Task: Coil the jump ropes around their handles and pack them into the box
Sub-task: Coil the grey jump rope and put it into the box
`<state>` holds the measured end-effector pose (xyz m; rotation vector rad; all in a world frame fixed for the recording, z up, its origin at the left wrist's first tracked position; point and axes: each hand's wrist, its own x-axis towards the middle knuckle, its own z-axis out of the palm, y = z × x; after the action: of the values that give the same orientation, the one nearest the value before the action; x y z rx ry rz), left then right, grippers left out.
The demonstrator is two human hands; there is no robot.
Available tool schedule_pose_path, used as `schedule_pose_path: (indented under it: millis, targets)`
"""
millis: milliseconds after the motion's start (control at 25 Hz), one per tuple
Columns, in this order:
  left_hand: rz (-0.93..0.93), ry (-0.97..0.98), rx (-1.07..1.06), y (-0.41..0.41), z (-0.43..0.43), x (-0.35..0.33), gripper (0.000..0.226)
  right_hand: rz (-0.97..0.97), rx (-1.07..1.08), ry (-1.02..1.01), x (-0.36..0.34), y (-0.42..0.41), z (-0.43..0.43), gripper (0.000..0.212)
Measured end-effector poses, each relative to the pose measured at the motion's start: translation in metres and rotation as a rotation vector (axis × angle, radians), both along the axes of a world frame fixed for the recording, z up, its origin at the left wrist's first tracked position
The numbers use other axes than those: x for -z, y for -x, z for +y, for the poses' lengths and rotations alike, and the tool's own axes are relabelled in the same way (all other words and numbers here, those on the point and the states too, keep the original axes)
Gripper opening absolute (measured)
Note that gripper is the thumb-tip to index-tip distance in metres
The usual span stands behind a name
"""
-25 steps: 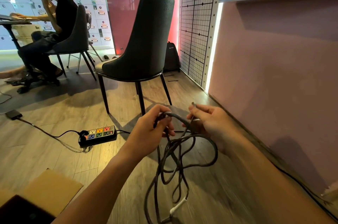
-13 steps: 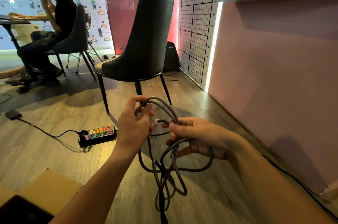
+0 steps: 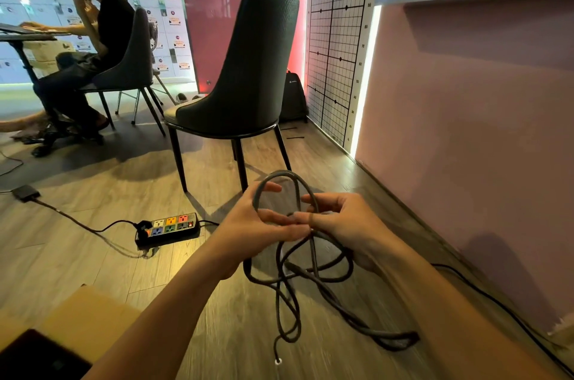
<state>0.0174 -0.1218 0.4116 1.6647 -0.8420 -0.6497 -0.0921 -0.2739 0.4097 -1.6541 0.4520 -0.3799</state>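
From the head camera, both hands meet in mid-air above the wooden floor point(image 3: 93, 258). Between them is the dark grey jump rope point(image 3: 277, 174). The left hand point(image 3: 261, 221) has its grip closed on the cord, thumb raised and fingers reaching across to the right. The right hand point(image 3: 348, 221) has its fingers curled round the same bundle, one strand crossing its index finger. One loop stands up above the two grips. The rest hangs below them in several long, loose loops whose long axis runs roughly top to bottom.

The slack that matters lies down and to the right of the grip. A doubled length trails over the floor towards the pink wall point(image 3: 466, 146), and a thin end with a small white tip point(image 3: 277, 361) dangles lowest. The right hand looks nearer that slack, so it would probably feed the next turn. No handle can be made out.

The cardboard box point(image 3: 84, 317) sits open at lower left, well apart from the rope and on the left hand's side.

A power strip point(image 3: 169, 226) with coloured sockets lies on the floor beyond the left hand, and a dark chair point(image 3: 248, 69) stands behind.

The only legible writing is the scale on the edge of the grid panel point(image 3: 335, 38). It shows 100 near the top, with figures that seem to fall by tens towards the floor. The locker labels behind are too small to read.
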Motion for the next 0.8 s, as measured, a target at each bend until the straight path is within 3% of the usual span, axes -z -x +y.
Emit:
schedule_pose_path:
  millis: [160,360,520,600,720,800]
  targets:
    - [-0.014,0.112,-0.099,-0.001,-0.002,-0.001,0.054,-0.055,-0.058,-0.233,-0.007,0.002,-0.004,0.039]
    - [0.176,0.19,-0.311,-0.016,0.004,-0.002,0.026,0.23,-0.291,-0.209,-0.016,0.011,-0.008,0.056]
    - [0.123,0.245,-0.454,-0.018,-0.001,0.005,0.014,0.336,-0.286,0.17,-0.017,0.007,-0.005,0.065]
    - [0.134,0.276,-0.504,-0.026,0.002,0.005,0.014,0.378,-0.266,0.246,-0.015,0.007,-0.003,0.06]
    - [0.061,0.233,-0.557,-0.039,0.009,0.009,0.013,0.416,-0.265,0.438,-0.011,0.01,-0.005,0.031]
    - [-0.003,0.15,-0.592,-0.048,0.013,0.014,0.014,0.274,-0.173,0.503,-0.011,0.011,-0.008,0.013]
